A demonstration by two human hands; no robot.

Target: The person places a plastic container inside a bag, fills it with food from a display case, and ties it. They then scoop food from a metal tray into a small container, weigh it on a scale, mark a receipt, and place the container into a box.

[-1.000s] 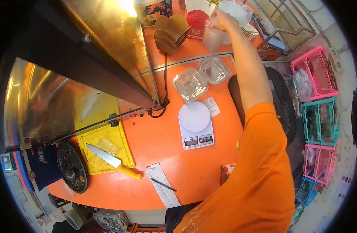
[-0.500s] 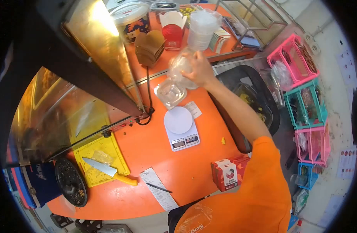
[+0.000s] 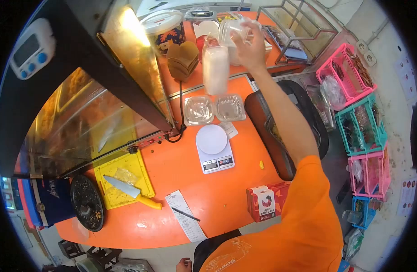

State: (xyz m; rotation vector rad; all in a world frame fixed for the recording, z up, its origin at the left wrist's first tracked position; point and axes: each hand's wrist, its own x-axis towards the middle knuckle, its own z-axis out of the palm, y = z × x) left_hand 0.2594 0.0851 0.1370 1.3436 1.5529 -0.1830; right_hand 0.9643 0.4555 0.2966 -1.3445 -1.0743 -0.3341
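Note:
My right hand (image 3: 252,45) is closed on a clear plastic container (image 3: 233,34) at the back of the orange counter, over a stack of tubs it partly hides. Beside it stands a tall whitish cylinder in clear wrap (image 3: 216,70), whose contents I cannot make out. Nearer to me, an opened clear hinged food box (image 3: 230,109) lies with both halves facing up. Just in front of it are a white kitchen scale (image 3: 212,141) with a bare pan and a small paper slip (image 3: 229,130). My left hand (image 3: 184,265) hangs low at the bottom edge, fingers loosely bent, nothing visible in it.
On the left, a knife (image 3: 127,188) rests on a yellow cutting board (image 3: 147,177) beside a dark round lid (image 3: 86,204). A receipt (image 3: 186,220) with a pen lies in front. Red boxes (image 3: 263,201) and a black pan (image 3: 319,131) are on the right; a glass display case (image 3: 81,131) stands left.
My right hand has moved back and right, away from the hinged box, which now lies flat and open. The wrapped cylinder and my left hand have come into view.

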